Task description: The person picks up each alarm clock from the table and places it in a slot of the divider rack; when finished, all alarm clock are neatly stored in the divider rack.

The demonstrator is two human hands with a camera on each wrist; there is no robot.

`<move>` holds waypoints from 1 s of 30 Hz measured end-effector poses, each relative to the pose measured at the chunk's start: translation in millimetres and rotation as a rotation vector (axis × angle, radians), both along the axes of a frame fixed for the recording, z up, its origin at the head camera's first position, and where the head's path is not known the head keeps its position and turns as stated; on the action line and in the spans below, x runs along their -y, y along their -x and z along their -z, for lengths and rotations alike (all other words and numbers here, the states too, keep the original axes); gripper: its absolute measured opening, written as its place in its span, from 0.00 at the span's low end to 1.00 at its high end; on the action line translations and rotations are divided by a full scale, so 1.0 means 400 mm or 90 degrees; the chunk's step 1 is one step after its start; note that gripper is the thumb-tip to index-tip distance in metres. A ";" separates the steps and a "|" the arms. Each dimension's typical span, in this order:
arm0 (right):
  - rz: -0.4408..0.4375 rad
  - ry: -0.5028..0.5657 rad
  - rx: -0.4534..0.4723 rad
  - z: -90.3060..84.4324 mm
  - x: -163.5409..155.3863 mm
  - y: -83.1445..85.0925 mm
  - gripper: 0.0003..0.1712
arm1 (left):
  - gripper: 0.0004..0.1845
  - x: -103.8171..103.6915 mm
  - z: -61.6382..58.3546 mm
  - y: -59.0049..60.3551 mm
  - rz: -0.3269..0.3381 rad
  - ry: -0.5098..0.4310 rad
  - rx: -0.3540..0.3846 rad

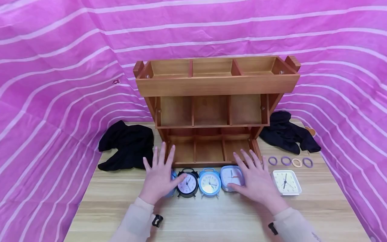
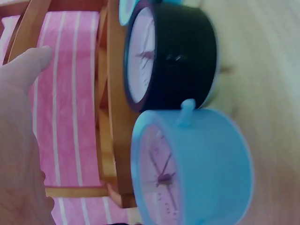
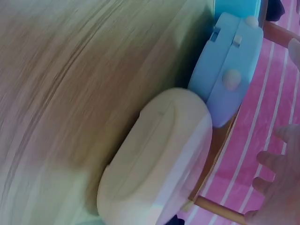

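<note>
Spread fingers mark my left hand (image 1: 160, 178), held over a blue alarm clock (image 1: 173, 183) that it mostly hides. Its thumb overlaps the face of a black alarm clock (image 1: 188, 185) in the head view. My right hand (image 1: 258, 179) is also spread, its thumb in front of a blue rounded-square clock (image 1: 231, 176). Between the hands stands a light-blue twin-bell clock (image 1: 209, 183). A pale, rounded clock (image 3: 150, 154) shows in the right wrist view, beside the blue one; my right hand covers it in the head view. Neither hand grips anything.
A tiered wooden organizer (image 1: 217, 85) with several compartments stands behind the clocks. Black cloths lie left (image 1: 130, 144) and right (image 1: 290, 132). Several small rings (image 1: 285, 160) and a white square clock (image 1: 286, 181) sit at the right. Pink striped fabric (image 1: 60, 84) surrounds the table.
</note>
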State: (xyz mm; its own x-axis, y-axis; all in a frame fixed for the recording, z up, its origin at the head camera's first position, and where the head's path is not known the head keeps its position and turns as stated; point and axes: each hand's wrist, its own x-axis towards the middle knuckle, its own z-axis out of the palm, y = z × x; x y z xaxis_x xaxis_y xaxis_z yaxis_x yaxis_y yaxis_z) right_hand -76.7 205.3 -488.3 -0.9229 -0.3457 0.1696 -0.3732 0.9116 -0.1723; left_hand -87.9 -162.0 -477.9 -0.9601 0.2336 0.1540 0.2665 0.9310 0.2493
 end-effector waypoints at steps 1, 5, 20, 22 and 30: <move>-0.002 0.002 -0.001 0.001 0.005 0.001 0.66 | 0.61 0.005 -0.003 0.005 -0.006 -0.007 0.001; -0.011 0.002 -0.005 0.008 0.034 0.006 0.65 | 0.63 0.030 -0.023 0.028 -0.033 -0.064 0.023; -0.037 0.017 0.039 0.004 0.160 0.026 0.64 | 0.64 0.103 -0.055 0.125 -0.005 -0.366 0.105; -0.050 0.021 0.042 0.006 0.182 0.031 0.64 | 0.65 0.116 -0.049 0.143 0.011 -0.432 0.118; -0.104 0.006 0.058 0.001 0.278 0.049 0.63 | 0.67 0.149 -0.088 0.225 0.055 -0.520 0.086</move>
